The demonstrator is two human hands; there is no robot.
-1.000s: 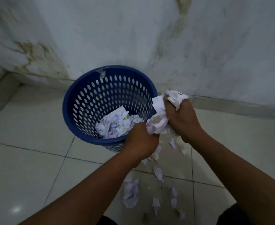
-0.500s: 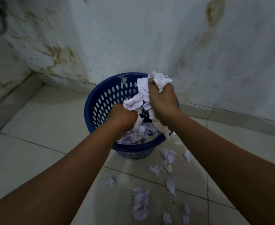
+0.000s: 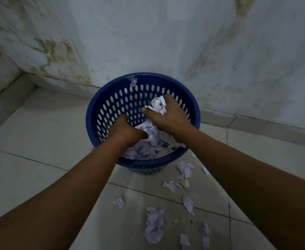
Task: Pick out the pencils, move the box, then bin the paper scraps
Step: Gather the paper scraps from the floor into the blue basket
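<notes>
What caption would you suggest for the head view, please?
Right hand grips paper scraps over a blue bin, left hand within its rim; stray scraps litter the tiled floor.

A pale tiled floor (image 3: 30, 168) fills the lower frame. A blue perforated bin (image 3: 142, 164) stands on it at centre. Crumpled paper scraps (image 3: 154, 226) lie scattered over the tiles at lower right, one of them seemingly yellowish, the nearest just beside the bin's base.

No legible text, label, brand or number anywhere in frame. Paper scraps (image 3: 153, 139) inside the blue perforated bin (image 3: 142, 164), frame centre, show faint dark marks, too blurred to read. Floor scraps (image 3: 154, 226), lower right: likewise unreadable.
</notes>
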